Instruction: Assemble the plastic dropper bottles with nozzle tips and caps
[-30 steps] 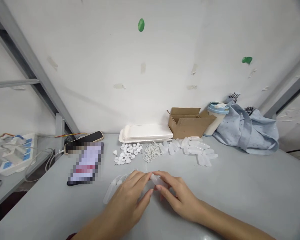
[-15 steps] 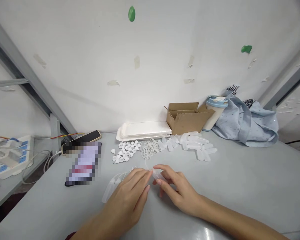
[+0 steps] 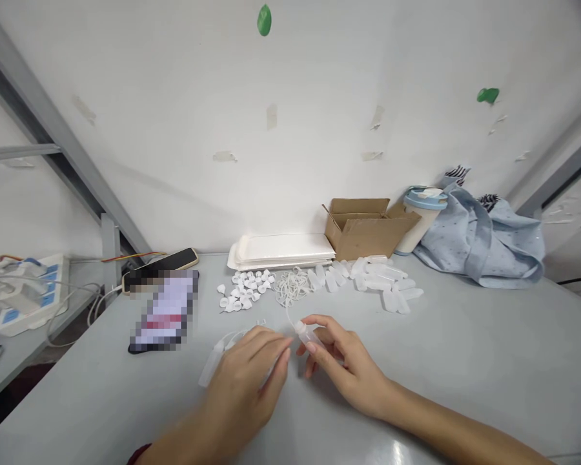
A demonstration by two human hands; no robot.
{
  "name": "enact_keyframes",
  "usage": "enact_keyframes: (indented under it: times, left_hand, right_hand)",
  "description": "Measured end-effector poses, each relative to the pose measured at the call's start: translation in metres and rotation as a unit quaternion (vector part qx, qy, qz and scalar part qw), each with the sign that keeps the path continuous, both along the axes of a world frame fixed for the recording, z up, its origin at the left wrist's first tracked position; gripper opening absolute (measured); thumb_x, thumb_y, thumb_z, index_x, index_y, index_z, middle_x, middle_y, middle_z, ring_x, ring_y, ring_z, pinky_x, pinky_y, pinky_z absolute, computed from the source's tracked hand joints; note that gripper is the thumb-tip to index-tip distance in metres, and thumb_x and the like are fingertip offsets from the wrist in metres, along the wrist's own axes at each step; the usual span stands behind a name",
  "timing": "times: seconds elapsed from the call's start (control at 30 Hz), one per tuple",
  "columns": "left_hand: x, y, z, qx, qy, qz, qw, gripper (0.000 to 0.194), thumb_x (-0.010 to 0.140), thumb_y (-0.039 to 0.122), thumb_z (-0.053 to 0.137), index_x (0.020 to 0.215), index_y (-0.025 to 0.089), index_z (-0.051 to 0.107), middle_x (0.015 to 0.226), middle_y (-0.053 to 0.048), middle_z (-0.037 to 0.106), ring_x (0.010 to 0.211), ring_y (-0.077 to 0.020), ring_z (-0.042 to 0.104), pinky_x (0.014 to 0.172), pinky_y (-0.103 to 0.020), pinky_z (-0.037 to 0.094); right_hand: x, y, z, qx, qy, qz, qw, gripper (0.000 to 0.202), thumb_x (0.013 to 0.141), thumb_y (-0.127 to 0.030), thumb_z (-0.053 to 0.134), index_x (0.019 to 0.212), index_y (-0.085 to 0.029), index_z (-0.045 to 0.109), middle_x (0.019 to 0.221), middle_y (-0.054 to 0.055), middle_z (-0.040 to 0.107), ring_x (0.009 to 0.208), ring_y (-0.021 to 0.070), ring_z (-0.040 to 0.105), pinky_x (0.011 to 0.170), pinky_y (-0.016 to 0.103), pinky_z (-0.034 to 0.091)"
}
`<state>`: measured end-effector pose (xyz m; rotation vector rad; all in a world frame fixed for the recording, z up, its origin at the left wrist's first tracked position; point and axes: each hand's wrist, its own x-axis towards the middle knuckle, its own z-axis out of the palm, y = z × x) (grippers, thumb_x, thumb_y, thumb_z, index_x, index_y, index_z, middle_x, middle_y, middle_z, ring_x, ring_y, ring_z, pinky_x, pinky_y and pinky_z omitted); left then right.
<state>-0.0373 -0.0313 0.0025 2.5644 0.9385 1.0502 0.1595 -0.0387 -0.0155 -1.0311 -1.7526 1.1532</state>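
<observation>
My right hand point(image 3: 347, 361) grips a narrow-necked, translucent-white plastic bottle point(image 3: 310, 335); slackening could drop it. My left hand point(image 3: 246, 371) is half-curled, contents unclear.

the grey table point(image 3: 440, 361) bears white caps point(image 3: 244, 301), pale cords point(image 3: 291, 289), translucent bottles point(image 3: 377, 283) (some overlapping) and a cardboard box point(image 3: 372, 240).

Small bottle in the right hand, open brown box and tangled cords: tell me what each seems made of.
Small bottle: most likely plastic, satin, as its wall looks milky and translucent.
Open brown box: probably cardboard, matte, judging by its plain brown faces and folded flaps.
Tangled cords: pale and dull, perhaps textile or soft plastic; too fine to tell.
</observation>
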Motion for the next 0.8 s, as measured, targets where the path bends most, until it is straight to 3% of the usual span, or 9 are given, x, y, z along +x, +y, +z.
enact_keyframes:
  times: [0.07, 0.17, 0.23, 0.33, 0.47, 0.67, 0.8]
  left_hand:
    - [0.001, 0.001, 0.000, 0.009, -0.032, 0.028, 0.999, 0.019, 0.090, 0.008, 0.046, 0.099, 0.021, 0.057, 0.076, -0.001, 0.063, 0.069, -0.0145, 0.058, 0.062, -0.028, 0.048]
    - [0.003, 0.001, 0.000, 0.050, -0.038, 0.046, 0.997, 0.016, 0.089, 0.010, 0.050, 0.101, 0.019, 0.056, 0.082, -0.003, 0.063, 0.075, -0.0159, 0.058, 0.065, -0.028, 0.048]
    - [0.004, 0.000, 0.000, 0.078, -0.011, 0.063, 0.995, 0.018, 0.089, 0.017, 0.050, 0.107, 0.018, 0.053, 0.084, -0.005, 0.061, 0.076, -0.0167, 0.058, 0.066, -0.028, 0.049]
    - [0.007, -0.004, -0.003, 0.107, 0.052, 0.088, 0.989, 0.022, 0.092, 0.029, 0.048, 0.110, 0.017, 0.050, 0.073, -0.001, 0.057, 0.064, -0.0154, 0.058, 0.054, -0.025, 0.046]
    - [0.010, -0.007, -0.009, 0.149, 0.095, 0.115, 0.978, 0.027, 0.093, 0.037, 0.045, 0.109, 0.015, 0.047, 0.070, -0.001, 0.058, 0.059, -0.0160, 0.059, 0.047, -0.025, 0.043]
    - [0.015, -0.010, -0.012, 0.127, 0.091, 0.144, 0.977, 0.018, 0.083, 0.023, 0.047, 0.101, 0.018, 0.045, 0.072, -0.002, 0.058, 0.058, -0.0171, 0.059, 0.047, -0.026, 0.042]
    - [0.007, -0.006, -0.003, 0.063, 0.087, 0.111, 0.988, 0.030, 0.073, 0.021, 0.056, 0.101, 0.019, 0.047, 0.079, -0.003, 0.056, 0.065, -0.0185, 0.057, 0.052, -0.028, 0.044]
  right_hand:
    - [0.000, -0.001, 0.001, -0.001, -0.010, -0.008, 1.000, 0.025, 0.095, -0.034, 0.042, 0.115, -0.019, 0.044, 0.081, 0.002, 0.064, 0.070, 0.0146, 0.066, 0.065, 0.028, 0.050]
    - [-0.001, -0.001, 0.003, -0.001, -0.017, -0.014, 1.000, 0.022, 0.094, -0.033, 0.043, 0.112, -0.019, 0.045, 0.078, 0.002, 0.064, 0.076, 0.0152, 0.065, 0.066, 0.027, 0.049]
    - [-0.003, -0.002, 0.004, -0.004, -0.017, -0.020, 1.000, 0.022, 0.094, -0.033, 0.043, 0.112, -0.019, 0.045, 0.079, 0.002, 0.066, 0.074, 0.0146, 0.064, 0.064, 0.026, 0.048]
    - [-0.009, -0.004, 0.004, -0.010, -0.013, -0.034, 0.999, 0.022, 0.094, -0.035, 0.045, 0.109, -0.020, 0.045, 0.081, 0.002, 0.065, 0.071, 0.0143, 0.063, 0.059, 0.024, 0.047]
    - [-0.017, -0.007, 0.003, -0.068, 0.027, -0.026, 0.997, 0.022, 0.094, -0.037, 0.045, 0.108, -0.020, 0.043, 0.089, 0.005, 0.066, 0.075, 0.0160, 0.066, 0.061, 0.026, 0.051]
    - [-0.021, -0.010, 0.000, -0.073, 0.054, 0.006, 0.996, 0.021, 0.095, -0.034, 0.044, 0.110, -0.020, 0.042, 0.100, 0.007, 0.065, 0.090, 0.0177, 0.066, 0.074, 0.031, 0.052]
    - [-0.015, -0.007, 0.000, -0.017, 0.016, 0.015, 1.000, 0.019, 0.095, -0.026, 0.041, 0.112, -0.020, 0.044, 0.108, 0.008, 0.062, 0.098, 0.0179, 0.060, 0.087, 0.036, 0.048]
